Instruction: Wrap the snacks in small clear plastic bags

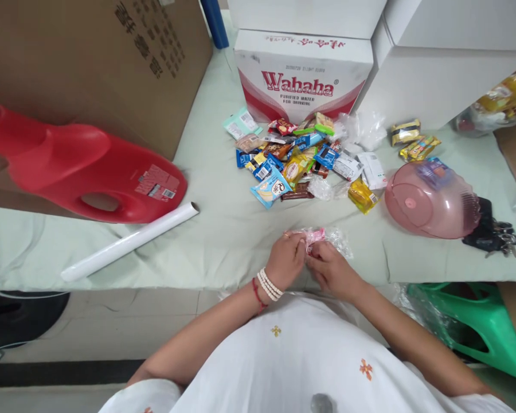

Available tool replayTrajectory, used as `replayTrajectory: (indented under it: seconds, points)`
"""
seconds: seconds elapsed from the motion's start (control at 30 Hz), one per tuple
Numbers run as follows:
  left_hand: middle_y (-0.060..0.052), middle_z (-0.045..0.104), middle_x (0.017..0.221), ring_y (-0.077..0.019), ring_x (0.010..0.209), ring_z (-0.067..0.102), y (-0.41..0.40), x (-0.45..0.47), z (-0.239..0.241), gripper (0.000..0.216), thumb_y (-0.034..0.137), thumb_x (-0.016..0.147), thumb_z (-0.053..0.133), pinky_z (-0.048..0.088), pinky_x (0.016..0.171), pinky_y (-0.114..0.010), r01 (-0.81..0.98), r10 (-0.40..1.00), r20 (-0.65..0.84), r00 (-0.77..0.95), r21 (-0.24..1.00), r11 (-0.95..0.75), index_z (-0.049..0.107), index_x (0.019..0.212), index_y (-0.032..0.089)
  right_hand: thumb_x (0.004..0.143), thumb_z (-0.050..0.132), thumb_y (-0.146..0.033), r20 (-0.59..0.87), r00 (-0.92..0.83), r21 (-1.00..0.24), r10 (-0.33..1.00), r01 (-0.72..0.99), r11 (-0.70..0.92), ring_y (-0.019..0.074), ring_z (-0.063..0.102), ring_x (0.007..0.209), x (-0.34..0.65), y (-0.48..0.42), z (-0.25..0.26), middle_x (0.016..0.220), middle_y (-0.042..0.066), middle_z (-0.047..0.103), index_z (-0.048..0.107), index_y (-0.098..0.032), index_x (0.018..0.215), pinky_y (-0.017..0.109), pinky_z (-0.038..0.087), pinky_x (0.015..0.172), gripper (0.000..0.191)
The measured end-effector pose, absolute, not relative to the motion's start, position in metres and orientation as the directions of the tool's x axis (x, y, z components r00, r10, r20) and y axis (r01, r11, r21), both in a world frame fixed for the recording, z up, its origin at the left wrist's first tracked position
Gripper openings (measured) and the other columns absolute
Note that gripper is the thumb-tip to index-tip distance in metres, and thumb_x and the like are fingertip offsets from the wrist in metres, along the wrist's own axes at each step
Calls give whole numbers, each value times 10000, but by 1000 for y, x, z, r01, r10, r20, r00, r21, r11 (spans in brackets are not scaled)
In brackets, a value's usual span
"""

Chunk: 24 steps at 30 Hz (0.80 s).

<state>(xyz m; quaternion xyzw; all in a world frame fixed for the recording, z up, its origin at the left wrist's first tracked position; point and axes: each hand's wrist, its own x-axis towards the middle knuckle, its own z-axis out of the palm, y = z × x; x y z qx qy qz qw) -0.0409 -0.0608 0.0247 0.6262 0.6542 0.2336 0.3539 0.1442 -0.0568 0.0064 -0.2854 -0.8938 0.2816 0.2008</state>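
My left hand (286,259) and my right hand (330,267) meet at the near edge of the pale green table (223,229). Both pinch a small pink wrapped sweet in a clear plastic wrapper (322,235), fingers closed around it. A white bead bracelet and a red thread sit on my left wrist. Further back lies a heap of several wrapped snacks (296,163).
A red plastic jug (90,166) lies on its side at the left, with a white paper roll (129,241) beside it. A Wahaha carton (303,74) and white boxes (447,63) stand behind. An overturned pink bowl (430,201), keys (494,232) and a green stool (473,321) are at the right.
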Motion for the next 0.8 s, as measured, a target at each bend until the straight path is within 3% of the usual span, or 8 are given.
replayTrajectory:
  seconds: [0.1, 0.23, 0.33, 0.4, 0.53, 0.63, 0.7, 0.8]
  points:
    - [-110, 703, 1066, -221, 926, 665, -66, -32, 23, 292, 154, 980, 442, 503, 761, -320, 849, 973, -216, 87, 527, 41, 717, 1068, 199, 1033, 451, -244, 240, -460, -701, 855, 528, 480, 240, 598, 979, 157, -54, 7, 1066, 89, 636, 622, -260, 1305, 402, 526, 885, 321]
    - [-86, 680, 1014, -231, 902, 641, -74, -27, 24, 287, 329, 1033, 447, 466, 678, -316, 927, 980, -194, 32, 372, 43, 724, 1065, 257, 906, 675, -445, 188, -91, -507, 978, 844, 176, 376, 499, 1194, 172, -49, -6, 1251, 194, 558, 641, -177, 1278, 586, 455, 1017, 460]
    - [-139, 647, 1177, -297, 1077, 610, -72, -30, 21, 382, 436, 968, 590, 497, 860, -403, 924, 995, -62, -73, 370, 91, 653, 1283, 228, 899, 662, -394, 104, -136, -473, 985, 864, 170, 407, 410, 1328, 179, -51, -9, 1404, 208, 482, 684, -188, 1006, 604, 402, 1082, 233]
    - [-188, 594, 1314, -374, 1263, 527, -66, -33, 15, 560, 484, 876, 711, 451, 1019, -503, 913, 992, -9, -126, 391, 120, 610, 1336, 179, 940, 603, -350, 91, -138, -539, 986, 826, 165, 347, 510, 1249, 178, -57, -3, 1353, 183, 527, 639, -205, 916, 517, 460, 1035, 152]
    - [-180, 590, 1320, -422, 1422, 397, -54, -41, 6, 401, 434, 724, 838, 355, 1142, -568, 864, 998, -36, -56, 499, 66, 663, 983, 182, 1015, 489, -309, 45, -198, -646, 979, 742, 180, 204, 621, 787, 156, -70, 17, 917, 53, 650, 568, -234, 935, 320, 502, 727, 136]
    - [-94, 639, 982, -326, 1130, 598, -49, -45, 8, 290, 305, 708, 807, 474, 986, -461, 796, 996, -90, 8, 603, 48, 541, 774, 210, 1027, 420, -251, 87, -347, -628, 934, 709, 322, 194, 598, 721, 132, -74, 24, 840, 37, 639, 547, -239, 901, 293, 456, 644, 179]
    - [-23, 553, 793, -236, 838, 595, -49, -47, 13, 273, 252, 747, 732, 493, 794, -371, 752, 994, -103, -28, 653, 89, 460, 728, 232, 1018, 395, -213, 129, -385, -627, 914, 682, 376, 204, 606, 741, 120, -73, 23, 866, 53, 644, 550, -236, 925, 301, 465, 657, 183]
    - [-31, 512, 846, -221, 786, 533, -52, -45, 20, 220, 197, 763, 656, 458, 714, -349, 719, 987, 31, -160, 688, 95, 441, 767, 245, 1021, 376, -197, 139, -370, -728, 919, 591, 348, 217, 648, 835, 110, -69, 19, 929, 71, 675, 564, -226, 1046, 326, 514, 757, 192]
